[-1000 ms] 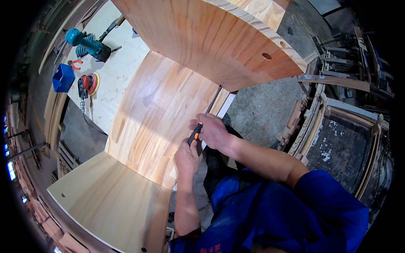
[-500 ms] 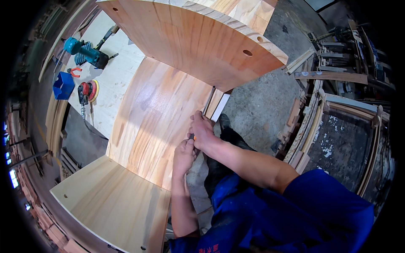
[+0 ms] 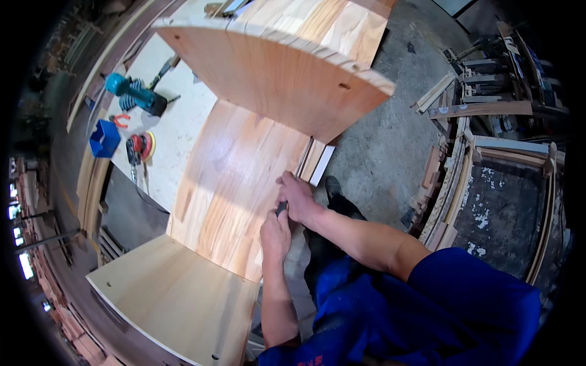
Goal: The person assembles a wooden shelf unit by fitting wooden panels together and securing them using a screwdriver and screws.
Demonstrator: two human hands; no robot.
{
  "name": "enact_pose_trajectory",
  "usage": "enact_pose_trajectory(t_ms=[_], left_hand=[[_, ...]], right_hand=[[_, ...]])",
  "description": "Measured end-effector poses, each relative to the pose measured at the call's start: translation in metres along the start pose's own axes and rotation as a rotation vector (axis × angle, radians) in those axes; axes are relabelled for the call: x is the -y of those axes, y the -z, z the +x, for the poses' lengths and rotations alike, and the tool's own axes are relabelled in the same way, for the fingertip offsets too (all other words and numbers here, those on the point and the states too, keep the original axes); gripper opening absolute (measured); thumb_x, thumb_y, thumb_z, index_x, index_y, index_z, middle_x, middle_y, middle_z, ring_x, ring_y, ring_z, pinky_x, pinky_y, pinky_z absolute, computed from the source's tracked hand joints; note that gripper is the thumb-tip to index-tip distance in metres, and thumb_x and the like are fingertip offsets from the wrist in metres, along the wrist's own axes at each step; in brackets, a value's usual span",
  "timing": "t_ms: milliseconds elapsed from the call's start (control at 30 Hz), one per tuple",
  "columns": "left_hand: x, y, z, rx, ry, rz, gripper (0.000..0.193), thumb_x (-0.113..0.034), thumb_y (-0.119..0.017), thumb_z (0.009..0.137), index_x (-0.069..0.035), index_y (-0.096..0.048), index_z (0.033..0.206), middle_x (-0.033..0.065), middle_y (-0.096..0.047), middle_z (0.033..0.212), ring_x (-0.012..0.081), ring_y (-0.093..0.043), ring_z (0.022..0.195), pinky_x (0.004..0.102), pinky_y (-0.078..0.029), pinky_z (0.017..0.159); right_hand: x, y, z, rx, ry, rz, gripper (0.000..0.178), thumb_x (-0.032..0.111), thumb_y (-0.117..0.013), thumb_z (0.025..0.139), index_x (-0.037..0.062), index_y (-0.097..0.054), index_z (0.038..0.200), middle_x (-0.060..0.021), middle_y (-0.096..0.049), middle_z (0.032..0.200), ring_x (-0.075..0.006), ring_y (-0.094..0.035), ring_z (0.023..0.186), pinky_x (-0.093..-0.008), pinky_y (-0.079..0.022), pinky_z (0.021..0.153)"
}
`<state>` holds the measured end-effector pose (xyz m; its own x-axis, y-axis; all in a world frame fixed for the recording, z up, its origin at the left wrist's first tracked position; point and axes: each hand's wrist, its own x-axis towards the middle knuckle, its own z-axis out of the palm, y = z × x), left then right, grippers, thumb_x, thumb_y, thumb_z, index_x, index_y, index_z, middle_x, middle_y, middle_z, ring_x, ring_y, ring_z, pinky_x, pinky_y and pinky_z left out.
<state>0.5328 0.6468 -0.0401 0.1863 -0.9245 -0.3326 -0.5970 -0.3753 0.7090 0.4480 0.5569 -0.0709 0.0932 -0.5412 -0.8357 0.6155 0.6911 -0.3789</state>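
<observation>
A curved wooden panel [image 3: 232, 161] lies between two upright boards, the far board [image 3: 274, 79] and the pale near board [image 3: 177, 299]. Along the panel's right edge runs a long thin-shafted screwdriver [image 3: 281, 208], its tip end near the foot of the far board. My left hand [image 3: 275, 235] is closed round the dark handle. Just beyond it, my right hand [image 3: 296, 196] is closed too, around the front of the handle and the shaft. The screw or hole at the tip is too small to make out.
On the pale bench [image 3: 183, 116] at left lie a teal power tool [image 3: 137, 94], red-handled pliers [image 3: 120, 120], a blue box [image 3: 105, 138] and a round sander [image 3: 140, 147] with its hose. Wooden frames [image 3: 513, 183] and scrap strips stand on the concrete floor at right.
My view has shifted, so the panels and bench sit slightly differently in it. The hands have turned a little on the screwdriver; the orange on its handle no longer shows.
</observation>
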Motion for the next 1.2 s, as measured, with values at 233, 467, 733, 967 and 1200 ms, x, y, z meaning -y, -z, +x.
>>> enact_pose_trajectory(t_ms=[233,467,733,967,1200], left_hand=[[0.039,0.002,-0.042,0.241,0.464,-0.636,0.036,-0.034,-0.044,0.104,-0.002,-0.058,0.096,0.0059,-0.051,0.066,0.0156,-0.051,0.058,0.03,-0.038,0.049],[-0.026,-0.028,-0.041,0.206,0.528,-1.256,0.025,-0.026,-0.044,0.103,-0.008,-0.052,0.088,0.0041,-0.05,0.073,0.01,-0.044,0.056,0.0233,-0.033,0.046],[-0.169,-0.122,0.008,0.408,0.36,-1.117,0.013,-0.016,-0.052,0.103,-0.004,-0.056,0.099,0.0043,-0.054,0.082,0.0086,-0.045,0.062,0.02,-0.035,0.049],[-0.311,-0.206,0.07,0.523,0.296,-1.448,0.034,-0.022,-0.057,0.101,-0.001,-0.051,0.127,0.005,-0.057,0.093,0.0106,-0.053,0.073,0.0169,-0.038,0.049],[-0.4,-0.259,0.112,0.667,0.14,-1.5,0.028,-0.016,-0.063,0.098,-0.001,-0.054,0.121,0.0077,-0.059,0.093,0.0116,-0.052,0.072,0.0184,-0.039,0.049]], right_hand=[[-0.003,0.038,-0.04,0.139,0.026,-0.662,0.031,0.03,-0.048,0.1,0.0004,-0.056,0.096,-0.0042,-0.05,0.062,-0.0156,-0.052,0.049,-0.0327,-0.044,0.048],[0.107,0.135,-0.097,0.375,0.108,-1.273,0.037,0.038,-0.046,0.1,0.0029,-0.056,0.093,-0.0081,-0.057,0.072,-0.0191,-0.056,0.06,-0.0383,-0.046,0.059],[0.248,0.227,-0.131,0.475,0.386,-1.392,0.037,0.037,-0.042,0.102,0.0018,-0.055,0.098,-0.0187,-0.062,0.09,-0.037,-0.061,0.081,-0.046,-0.047,0.071],[0.37,0.307,-0.138,0.341,0.6,-1.308,0.031,0.033,-0.049,0.1,0.0035,-0.058,0.095,-0.0221,-0.06,0.077,-0.0385,-0.061,0.072,-0.0451,-0.048,0.068],[0.485,0.317,-0.132,0.189,0.69,-1.183,0.031,0.028,-0.058,0.096,-0.0013,-0.063,0.103,-0.0174,-0.064,0.081,-0.0236,-0.063,0.074,-0.0369,-0.049,0.069]])
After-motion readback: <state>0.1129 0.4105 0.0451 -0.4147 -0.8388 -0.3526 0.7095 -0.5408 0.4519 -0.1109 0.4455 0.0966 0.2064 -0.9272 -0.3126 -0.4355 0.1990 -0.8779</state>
